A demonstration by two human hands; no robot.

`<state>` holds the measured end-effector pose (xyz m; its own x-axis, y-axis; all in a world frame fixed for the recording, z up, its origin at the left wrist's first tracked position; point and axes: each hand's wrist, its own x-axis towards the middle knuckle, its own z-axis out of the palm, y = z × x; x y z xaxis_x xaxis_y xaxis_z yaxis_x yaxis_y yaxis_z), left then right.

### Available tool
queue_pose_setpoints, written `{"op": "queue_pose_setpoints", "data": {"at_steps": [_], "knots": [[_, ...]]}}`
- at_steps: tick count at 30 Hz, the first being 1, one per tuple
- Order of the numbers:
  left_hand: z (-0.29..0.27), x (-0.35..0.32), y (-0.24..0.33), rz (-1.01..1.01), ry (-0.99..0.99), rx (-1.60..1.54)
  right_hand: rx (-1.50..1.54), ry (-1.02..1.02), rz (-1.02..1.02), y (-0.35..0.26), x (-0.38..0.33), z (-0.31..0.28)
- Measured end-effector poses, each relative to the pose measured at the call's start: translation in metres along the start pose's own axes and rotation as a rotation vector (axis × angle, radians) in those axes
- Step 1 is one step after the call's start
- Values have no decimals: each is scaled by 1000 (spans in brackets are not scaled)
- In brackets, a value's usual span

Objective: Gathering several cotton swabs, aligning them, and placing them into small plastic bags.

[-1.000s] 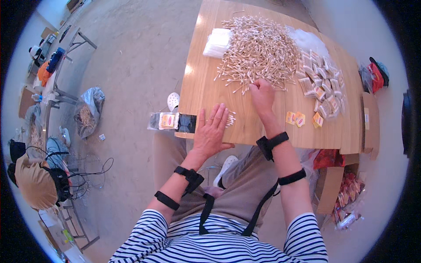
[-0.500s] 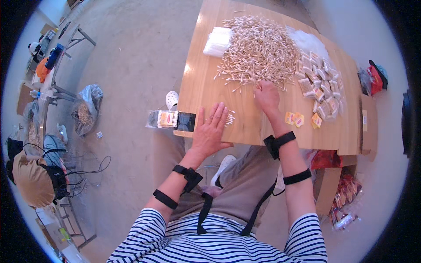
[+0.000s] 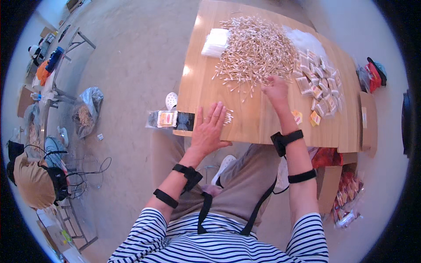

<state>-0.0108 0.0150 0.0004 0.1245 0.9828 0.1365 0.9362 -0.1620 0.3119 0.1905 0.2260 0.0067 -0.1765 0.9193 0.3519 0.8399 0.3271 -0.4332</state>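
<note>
My left hand (image 3: 207, 130) lies flat on the wooden table (image 3: 250, 127) near its front edge, fingers stretched out. Beside its fingertips and partly covered by them is a small row of cotton swabs (image 3: 228, 117). My right hand (image 3: 276, 93) is closed at the near right border of a big heap of loose cotton swabs (image 3: 258, 48); whatever its fingers hold is hidden. A clear packet of cotton swabs with a yellow label (image 3: 167, 119) sits left of my left hand, next to a black strip (image 3: 185, 122) at the table corner.
Stacked clear bags (image 3: 215, 42) lie left of the heap. Several filled swab packs (image 3: 313, 79) and yellow cards (image 3: 315, 118) are on the right, clear plastic (image 3: 307, 41) behind. Cardboard boxes (image 3: 368, 122) stand beside the table. A bag of swabs (image 3: 87, 111) rests on the floor.
My right hand has moved right along the heap's near border, and its forearm now covers some yellow cards. A few swabs now lie nearer at that border. My left hand stays flat.
</note>
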Motion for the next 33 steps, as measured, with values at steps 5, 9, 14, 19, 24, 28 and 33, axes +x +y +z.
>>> {"op": "queue_pose_setpoints", "data": {"at_steps": [5, 9, 14, 19, 24, 28, 33], "knots": [[-4, 0, 0, -6, -23, 21, 220, -131, 189, -1, 1, -17], [-3, -1, 0, -9, -1, 11, 507, -384, 4, -34, -16, -8], [2, 0, 0, 8, -4, 29, 347, -535, -54, -67, -44, 20], [2, 0, 0, -3, 3, 33, 203, -517, 50, -74, -47, 26], [1, 0, -1, 2, 0, 26, 66, -349, -35, -71, -53, 32], [0, -1, -2, -7, 10, 28, 75, -231, -131, -77, -63, 36], [0, 1, 0, 2, -12, 38, 168, -237, -254, -79, -71, 40]]}}
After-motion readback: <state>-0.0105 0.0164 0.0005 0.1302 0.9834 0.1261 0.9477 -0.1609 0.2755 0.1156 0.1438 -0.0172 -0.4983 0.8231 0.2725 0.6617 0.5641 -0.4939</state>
